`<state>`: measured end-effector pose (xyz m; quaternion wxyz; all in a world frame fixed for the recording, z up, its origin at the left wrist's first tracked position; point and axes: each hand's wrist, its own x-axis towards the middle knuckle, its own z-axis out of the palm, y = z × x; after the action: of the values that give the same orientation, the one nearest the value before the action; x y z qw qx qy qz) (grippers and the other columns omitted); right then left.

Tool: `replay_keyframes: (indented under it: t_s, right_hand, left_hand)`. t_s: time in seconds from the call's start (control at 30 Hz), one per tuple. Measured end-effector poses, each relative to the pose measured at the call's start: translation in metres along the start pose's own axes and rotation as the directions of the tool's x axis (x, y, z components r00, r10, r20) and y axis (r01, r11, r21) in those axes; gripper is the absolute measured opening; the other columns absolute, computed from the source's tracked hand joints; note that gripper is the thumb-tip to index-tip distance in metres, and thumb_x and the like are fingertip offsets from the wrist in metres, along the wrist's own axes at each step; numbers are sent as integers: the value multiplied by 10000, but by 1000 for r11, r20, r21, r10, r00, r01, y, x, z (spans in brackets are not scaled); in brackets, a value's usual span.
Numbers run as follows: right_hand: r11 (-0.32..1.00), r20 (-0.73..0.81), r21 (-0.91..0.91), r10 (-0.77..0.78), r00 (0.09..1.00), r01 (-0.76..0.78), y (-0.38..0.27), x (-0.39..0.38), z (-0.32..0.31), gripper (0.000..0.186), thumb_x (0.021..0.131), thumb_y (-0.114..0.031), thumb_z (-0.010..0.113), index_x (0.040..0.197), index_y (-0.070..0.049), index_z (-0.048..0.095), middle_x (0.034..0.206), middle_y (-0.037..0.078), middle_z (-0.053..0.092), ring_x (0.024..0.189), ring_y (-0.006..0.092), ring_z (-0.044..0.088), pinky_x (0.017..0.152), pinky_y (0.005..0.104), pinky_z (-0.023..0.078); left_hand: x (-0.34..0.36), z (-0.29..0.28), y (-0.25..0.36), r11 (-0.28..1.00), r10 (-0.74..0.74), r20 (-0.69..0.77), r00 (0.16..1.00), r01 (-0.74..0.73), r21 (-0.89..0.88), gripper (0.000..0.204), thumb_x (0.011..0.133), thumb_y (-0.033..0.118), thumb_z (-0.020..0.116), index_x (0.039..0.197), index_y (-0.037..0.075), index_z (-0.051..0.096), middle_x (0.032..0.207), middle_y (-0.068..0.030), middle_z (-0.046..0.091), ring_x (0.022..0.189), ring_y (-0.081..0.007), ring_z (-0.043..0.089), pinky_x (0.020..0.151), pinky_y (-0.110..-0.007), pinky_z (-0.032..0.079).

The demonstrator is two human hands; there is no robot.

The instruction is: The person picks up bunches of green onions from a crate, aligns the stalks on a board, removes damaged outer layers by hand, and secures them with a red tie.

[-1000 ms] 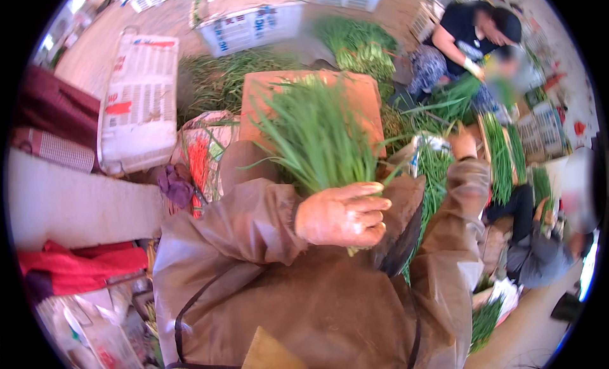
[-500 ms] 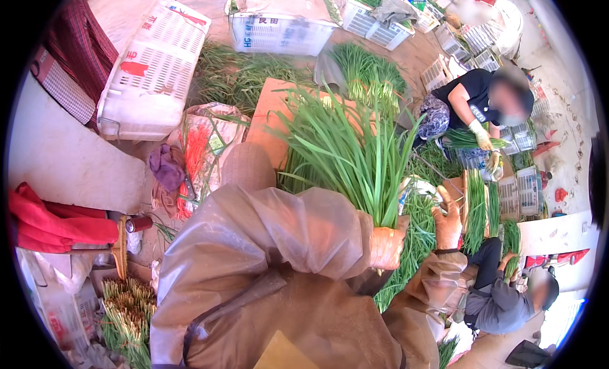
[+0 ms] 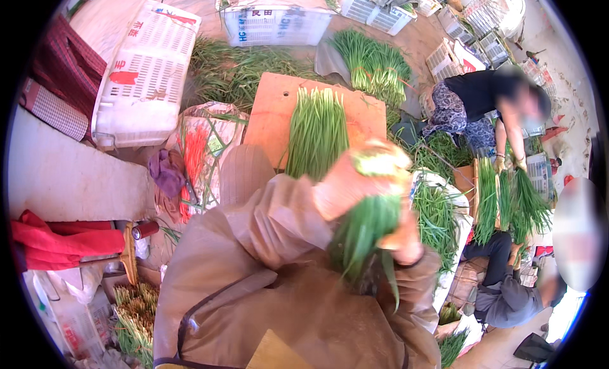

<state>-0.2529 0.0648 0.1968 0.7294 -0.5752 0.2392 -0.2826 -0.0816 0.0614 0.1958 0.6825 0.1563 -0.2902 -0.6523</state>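
Observation:
My left hand is closed around a bunch of garlic chives. The pale cut stem ends point up and the green leaves hang down over my lap. Just right of the hanging leaves is my right hand, smeared by motion, so its grip does not show clearly. Beyond my hands, a neat row of chives lies on an orange-brown board, stem ends away from me.
Loose chives fill a white crate on my right. Tied bundles lie past the board. A white crate stands at far left, near red ties. Two co-workers handle chives at the right.
The bunch in my left hand has flipped from leaves up to leaves down. My right hand, spread apart before, has moved left and in beside the leaves. The row on the board is now uncovered.

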Motion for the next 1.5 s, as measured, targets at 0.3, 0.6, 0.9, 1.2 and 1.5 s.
replay_keyframes:
  t_s: [0.3,0.6,0.9,1.2,1.5]
  right_hand:
    - [982,-308,-109,114,944,-154,98,114,-27,714,657,-94,764,1258,12,394,1093,103,572,974,206,557,868,326,445]
    - [200,-589,-800,-87,803,-565,202,254,-91,985,692,-391,745,1395,17,189,1159,210,544,1001,323,562,815,371,486]
    - [278,-490,-840,-22,871,-466,138,238,-106,886,759,-574,607,1352,24,330,1220,278,489,1090,393,518,887,432,435]
    - [775,-455,-542,55,889,-325,187,222,-113,788,835,-448,587,1363,49,281,1280,283,449,1178,385,462,959,370,387]
    - [530,-249,-780,223,942,-332,180,200,-117,967,692,-324,720,1415,-16,156,1216,252,508,1105,350,524,914,390,426]
  left_hand:
    - [84,-138,-40,983,-161,-423,891,181,7,293,868,123,558,1153,54,552,953,-64,647,850,-172,620,751,-337,510]
    - [70,-245,-110,318,299,-418,858,324,891,543,831,161,536,1315,-43,394,1257,-217,507,1176,-320,482,1023,-371,342]
    - [97,-250,-13,-167,429,-199,881,294,941,389,817,224,556,1101,-41,570,1042,-232,592,1033,-371,544,909,-420,419]
    - [94,-256,-87,825,-78,-701,708,441,353,745,878,357,590,1390,-43,227,1357,-206,388,1258,-280,372,1064,-357,266]
    - [87,-223,-118,301,265,-668,695,599,742,1176,580,284,830,1423,-27,71,1438,-249,214,1327,-353,254,1086,-385,235]
